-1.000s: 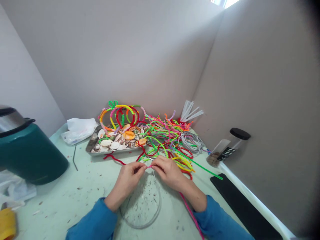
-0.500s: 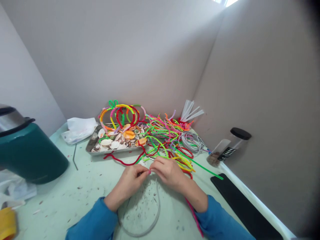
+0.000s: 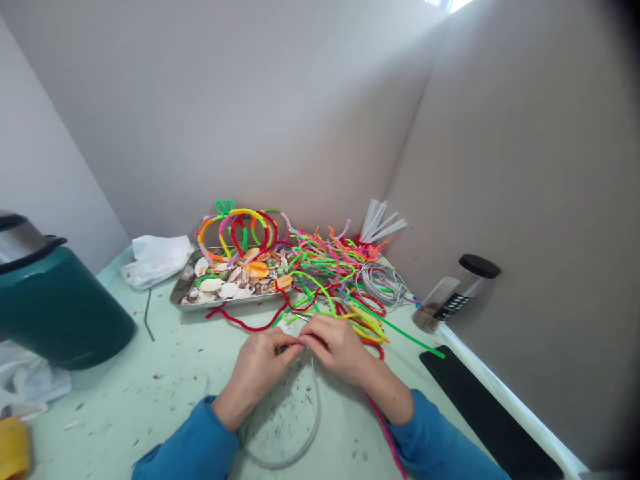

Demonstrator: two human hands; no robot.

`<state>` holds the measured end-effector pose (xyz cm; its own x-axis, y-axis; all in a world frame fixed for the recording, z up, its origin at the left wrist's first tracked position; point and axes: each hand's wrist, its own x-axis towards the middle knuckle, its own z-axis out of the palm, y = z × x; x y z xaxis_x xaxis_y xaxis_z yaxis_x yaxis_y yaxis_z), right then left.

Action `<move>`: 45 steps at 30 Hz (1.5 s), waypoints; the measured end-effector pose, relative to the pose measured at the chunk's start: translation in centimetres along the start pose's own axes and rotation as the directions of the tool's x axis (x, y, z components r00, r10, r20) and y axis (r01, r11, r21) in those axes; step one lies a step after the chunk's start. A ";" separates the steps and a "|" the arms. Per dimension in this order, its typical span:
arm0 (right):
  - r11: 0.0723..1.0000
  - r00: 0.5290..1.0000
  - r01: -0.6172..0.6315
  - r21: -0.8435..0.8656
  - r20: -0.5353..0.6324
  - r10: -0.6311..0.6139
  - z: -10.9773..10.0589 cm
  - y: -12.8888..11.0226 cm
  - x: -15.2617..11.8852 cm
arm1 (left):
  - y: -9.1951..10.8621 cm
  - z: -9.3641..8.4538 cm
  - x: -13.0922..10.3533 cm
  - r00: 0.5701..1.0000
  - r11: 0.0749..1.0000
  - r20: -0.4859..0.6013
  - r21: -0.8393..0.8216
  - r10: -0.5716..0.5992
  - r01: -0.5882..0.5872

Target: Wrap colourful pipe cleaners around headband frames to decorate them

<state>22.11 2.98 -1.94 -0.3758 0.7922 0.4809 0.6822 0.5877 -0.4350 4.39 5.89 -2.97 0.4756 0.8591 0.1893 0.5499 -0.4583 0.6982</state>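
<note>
My left hand (image 3: 264, 365) and my right hand (image 3: 336, 348) meet at the fingertips above the table, both closed in a pinch. Between them shows a small bit of pink pipe cleaner, mostly covered by the fingers. A longer length of pink pipe cleaner (image 3: 386, 439) comes out under my right forearm. Below the hands hangs or lies a thin grey headband (image 3: 316, 420), curved in a U; its upper right end rises to the pinch, and its left side passes behind my left wrist. Just beyond my right fingers lies a metal tool tip (image 3: 301, 316), partly hidden.
A metal tray (image 3: 235, 303) of seashells stands behind, with pipe-cleaner-wrapped headbands (image 3: 240, 212) on it. Right of it are a pipe cleaner heap (image 3: 333, 257), a grey coil (image 3: 383, 285), a clear jar (image 3: 457, 293) and a black strip (image 3: 490, 413). A teal bottle (image 3: 60, 307) stands left.
The hands stay pinched together in nearly the same place, with small finger shifts. The grey headband's upper end now reaches closer to the fingertips. The view has shifted slightly.
</note>
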 end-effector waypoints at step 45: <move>0.710 0.885 -0.465 0.529 0.248 0.395 1.2 0.8 0.2 | 0.5 -0.4 -0.1 0.999 0.894 0.047 -0.447 0.027 -0.003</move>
<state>21.82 3.81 -3.06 -0.2190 0.9736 0.0645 0.3271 0.1356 -0.9352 4.40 5.69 -2.36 0.5218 0.8348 0.1756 0.1832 -0.3107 0.9327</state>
